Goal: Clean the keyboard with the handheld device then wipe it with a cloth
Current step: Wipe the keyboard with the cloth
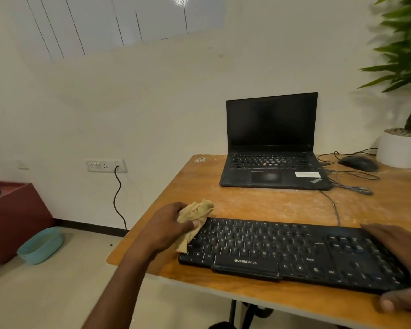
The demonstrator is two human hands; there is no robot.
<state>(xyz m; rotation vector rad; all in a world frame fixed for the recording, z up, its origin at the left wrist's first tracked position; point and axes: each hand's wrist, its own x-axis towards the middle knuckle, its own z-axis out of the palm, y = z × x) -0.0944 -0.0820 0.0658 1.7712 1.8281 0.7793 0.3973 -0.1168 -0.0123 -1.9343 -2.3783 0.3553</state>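
Keyboard (294,252) lies along the desk's (247,205) near edge. We judge this the wiping step: our left hand (166,226) grips the cloth (195,217) at its left end, and our right hand (399,257) clamps its right end. Next, the cloth must sweep rightward across the keys.

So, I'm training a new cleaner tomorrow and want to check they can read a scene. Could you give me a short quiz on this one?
1. True or false: the lid of the laptop is closed.
2. Which hand grips the cloth? A left, B right, C neither.
3. Fill in: the right hand holds the keyboard at its ___ end.
Key: 1 false, the laptop stands open. 2 A, the left hand. 3 right.
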